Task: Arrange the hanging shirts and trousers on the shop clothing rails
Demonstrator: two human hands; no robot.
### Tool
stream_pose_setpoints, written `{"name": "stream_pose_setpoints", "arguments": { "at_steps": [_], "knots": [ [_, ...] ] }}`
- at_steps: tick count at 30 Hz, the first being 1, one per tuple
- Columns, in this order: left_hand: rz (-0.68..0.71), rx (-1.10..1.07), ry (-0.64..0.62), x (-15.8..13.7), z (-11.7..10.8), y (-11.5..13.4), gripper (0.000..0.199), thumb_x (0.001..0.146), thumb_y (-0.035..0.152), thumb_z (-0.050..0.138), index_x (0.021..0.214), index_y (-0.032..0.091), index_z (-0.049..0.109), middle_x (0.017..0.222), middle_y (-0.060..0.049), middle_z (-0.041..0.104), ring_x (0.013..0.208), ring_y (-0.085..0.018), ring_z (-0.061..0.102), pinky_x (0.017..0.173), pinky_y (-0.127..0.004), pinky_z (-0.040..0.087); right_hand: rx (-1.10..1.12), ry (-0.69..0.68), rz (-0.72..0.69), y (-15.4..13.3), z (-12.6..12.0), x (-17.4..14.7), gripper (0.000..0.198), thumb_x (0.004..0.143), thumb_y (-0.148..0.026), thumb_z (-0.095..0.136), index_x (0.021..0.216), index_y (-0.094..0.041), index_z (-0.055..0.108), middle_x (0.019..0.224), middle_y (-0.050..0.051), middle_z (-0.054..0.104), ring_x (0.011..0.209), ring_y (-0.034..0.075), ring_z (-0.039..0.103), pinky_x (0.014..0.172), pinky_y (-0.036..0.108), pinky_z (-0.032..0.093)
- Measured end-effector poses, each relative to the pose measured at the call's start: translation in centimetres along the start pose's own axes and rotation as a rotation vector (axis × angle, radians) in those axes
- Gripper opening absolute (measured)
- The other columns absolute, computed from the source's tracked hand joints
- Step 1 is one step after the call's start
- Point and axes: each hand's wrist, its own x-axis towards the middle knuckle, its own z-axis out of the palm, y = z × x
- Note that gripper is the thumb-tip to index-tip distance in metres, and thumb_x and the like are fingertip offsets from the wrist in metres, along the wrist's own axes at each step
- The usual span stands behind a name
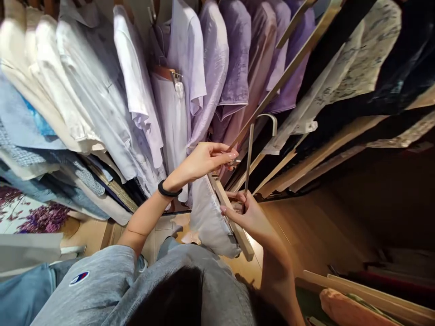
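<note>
My right hand (254, 217) grips a wooden clip hanger (224, 194) by its middle, with the fingers around the base of the metal hook (249, 156). The hook points upward and curves over at its top. A white garment (209, 217) hangs along the hanger's bar, its upper edge against the wood. Just above the bar's far end, my left hand (212, 160) is closed in a pinch. Something small and shiny shows at its fingertips, too small to name. A black band (169, 190) circles the left wrist.
White and pale shirts (91, 90) hang close together at the left, lilac shirts (234, 59) in the middle. A metal rail (288, 72) slants above dark clothes on the right. Purple dried flowers (45, 219) stand at the lower left. Folded items (353, 308) lie at the lower right.
</note>
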Motion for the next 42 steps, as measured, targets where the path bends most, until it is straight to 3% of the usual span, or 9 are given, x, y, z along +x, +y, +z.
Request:
{"name": "stream_pose_setpoints", "arguments": {
  "at_steps": [7, 12, 18, 25, 31, 36, 42],
  "knots": [
    [0.049, 0.024, 0.031, -2.3, -1.1, 0.2, 0.034, 0.084, 0.021, 0.076, 0.113, 0.005, 0.068, 0.062, 0.004, 0.051, 0.051, -0.003, 0.041, 0.05, -0.017, 0.029, -0.05, -0.226, 0.043, -2.5, -2.5, 0.9, 0.071, 0.067, -0.052, 0.085, 0.082, -0.02, 0.024, 0.123, 0.013, 0.059, 0.076, 0.015, 0.062, 0.063, 0.026, 0.051],
    [0.038, -0.004, 0.0, -3.3, -1.9, 0.7, 0.033, 0.085, 0.021, 0.073, 0.114, 0.006, 0.068, 0.076, -0.003, 0.062, 0.056, -0.005, 0.05, 0.051, -0.016, 0.035, -0.085, -0.27, 0.075, -4.5, -2.7, 0.6, 0.068, 0.064, -0.05, 0.086, 0.081, -0.019, 0.029, 0.119, 0.012, 0.061, 0.075, 0.015, 0.06, 0.061, 0.025, 0.049],
    [0.014, -0.034, 0.048, -4.4, -3.4, 0.5, 0.026, 0.087, 0.019, 0.071, 0.107, 0.003, 0.068, 0.067, -0.002, 0.062, 0.048, -0.003, 0.045, 0.049, -0.015, 0.034, -0.032, -0.381, 0.204, -6.0, -1.8, 1.6, 0.073, 0.057, -0.036, 0.09, 0.081, -0.019, 0.024, 0.117, 0.011, 0.062, 0.071, 0.015, 0.063, 0.062, 0.025, 0.051],
    [0.035, -0.12, 0.058, -5.9, -5.9, -0.6, 0.037, 0.082, 0.038, 0.078, 0.081, 0.003, 0.067, 0.073, -0.008, 0.065, 0.052, -0.002, 0.042, 0.047, -0.015, 0.027, -0.012, -0.606, 0.237, -6.4, -0.2, 4.8, 0.073, 0.06, -0.029, 0.089, 0.083, -0.02, 0.02, 0.115, 0.009, 0.062, 0.068, 0.013, 0.064, 0.058, 0.022, 0.049],
    [0.054, -0.129, 0.073, -7.5, -7.7, -0.3, 0.043, 0.079, 0.041, 0.08, 0.094, 0.003, 0.069, 0.082, -0.012, 0.069, 0.053, -0.003, 0.039, 0.048, -0.017, 0.024, -0.075, -0.846, 0.261, -7.1, 0.8, 8.0, 0.073, 0.066, -0.036, 0.087, 0.082, -0.021, 0.018, 0.105, 0.008, 0.064, 0.072, 0.014, 0.066, 0.062, 0.022, 0.052],
    [-0.033, -0.09, -0.003, -8.5, -8.6, 0.7, 0.04, 0.081, 0.037, 0.078, 0.098, 0.002, 0.07, 0.083, -0.015, 0.069, 0.054, -0.004, 0.039, 0.049, -0.018, 0.026, -0.107, -0.974, 0.306, -7.3, 1.2, 10.3, 0.074, 0.059, -0.037, 0.09, 0.082, -0.021, 0.021, 0.096, 0.006, 0.064, 0.07, 0.015, 0.065, 0.062, 0.026, 0.054],
    [-0.067, -0.058, -0.103, -9.0, -8.6, 1.7, 0.045, 0.079, 0.032, 0.079, 0.111, 0.001, 0.07, 0.077, -0.013, 0.068, 0.052, -0.004, 0.038, 0.05, -0.019, 0.025, -0.27, -1.248, 0.318, -7.6, 2.5, 14.2, 0.076, 0.055, -0.039, 0.091, 0.08, -0.021, 0.021, 0.106, 0.007, 0.065, 0.074, 0.016, 0.067, 0.06, 0.024, 0.054]
  ]
}}
